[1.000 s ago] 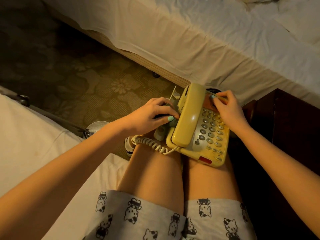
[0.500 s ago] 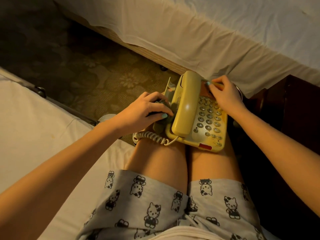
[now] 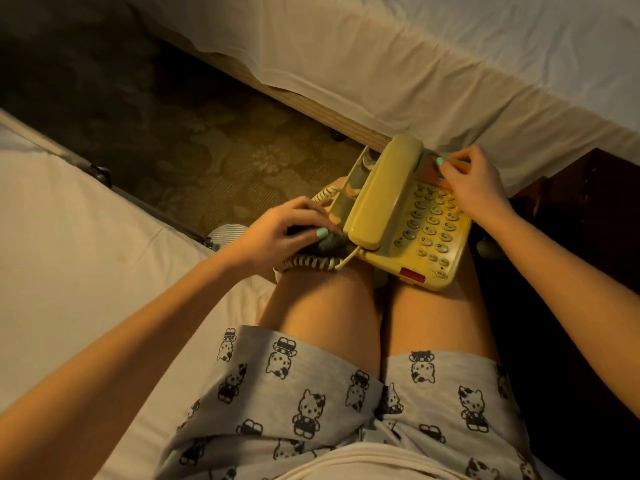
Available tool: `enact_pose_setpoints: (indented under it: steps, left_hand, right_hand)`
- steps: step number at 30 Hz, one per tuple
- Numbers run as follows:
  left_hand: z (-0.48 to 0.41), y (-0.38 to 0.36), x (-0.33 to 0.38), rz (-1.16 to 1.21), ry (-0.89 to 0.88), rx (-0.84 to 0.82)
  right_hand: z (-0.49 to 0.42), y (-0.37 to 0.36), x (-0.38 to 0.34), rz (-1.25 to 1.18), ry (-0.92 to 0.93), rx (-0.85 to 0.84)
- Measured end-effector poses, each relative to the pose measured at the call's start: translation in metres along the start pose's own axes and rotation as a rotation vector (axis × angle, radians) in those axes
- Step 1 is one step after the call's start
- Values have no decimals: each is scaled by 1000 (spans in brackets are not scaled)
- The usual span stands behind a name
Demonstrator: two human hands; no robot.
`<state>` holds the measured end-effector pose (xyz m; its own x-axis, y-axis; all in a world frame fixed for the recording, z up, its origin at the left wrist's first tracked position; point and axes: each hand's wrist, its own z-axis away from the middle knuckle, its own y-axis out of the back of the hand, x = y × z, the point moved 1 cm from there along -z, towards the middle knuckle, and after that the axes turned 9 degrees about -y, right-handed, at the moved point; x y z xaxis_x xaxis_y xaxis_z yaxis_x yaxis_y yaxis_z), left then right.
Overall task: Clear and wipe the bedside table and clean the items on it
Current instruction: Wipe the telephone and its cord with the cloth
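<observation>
A yellowed corded telephone (image 3: 431, 237) lies across my bare knees, its handset (image 3: 384, 192) in the cradle and its coiled cord (image 3: 311, 263) hanging off the near left side. My left hand (image 3: 273, 230) grips a dark object (image 3: 327, 245) against the phone's left edge; what it is I cannot tell. My right hand (image 3: 476, 188) pinches a thin stick (image 3: 457, 162) over the orange panel above the keypad. The dark wooden bedside table (image 3: 588, 216) stands just right of my knees.
A second bed with a white sheet (image 3: 415, 64) runs across the top. Patterned carpet (image 3: 207, 150) fills the gap between the beds. I sit on a white mattress (image 3: 86, 254). A pale striped slipper (image 3: 227, 233) shows by my left wrist.
My right hand has shifted a little along the top of the phone with the stick. The left hand keeps its grip at the phone's left side. The view has tilted down.
</observation>
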<state>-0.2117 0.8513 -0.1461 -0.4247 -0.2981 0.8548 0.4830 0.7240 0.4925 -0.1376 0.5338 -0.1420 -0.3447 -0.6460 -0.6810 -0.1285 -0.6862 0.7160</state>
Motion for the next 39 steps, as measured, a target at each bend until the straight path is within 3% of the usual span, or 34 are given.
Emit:
enact_pose_setpoints:
  steps: [6, 15, 28, 30, 32, 36, 39]
  left_hand:
    - [-40, 29, -2, -5, 77, 181]
    - [-112, 2, -15, -149, 74, 81]
    - [-79, 5, -14, -59, -84, -74]
    - [-77, 11, -13, 82, -15, -14]
    - [-81, 19, -15, 143, 10, 164]
    - [-112, 33, -24, -39, 8, 499]
    - [-141, 32, -31, -157, 6, 316]
  right_hand:
    - [-5, 1, 3, -3, 15, -14]
    - [-16, 4, 12, -37, 9, -41]
    - [-9, 2, 4, -134, 13, -80]
    - [-8, 2, 5, -126, 23, -89]
    - [-9, 0, 7, -105, 29, -112]
    - [-9, -4, 2, -58, 84, -115]
    - [-9, -4, -1, -41, 93, -86]
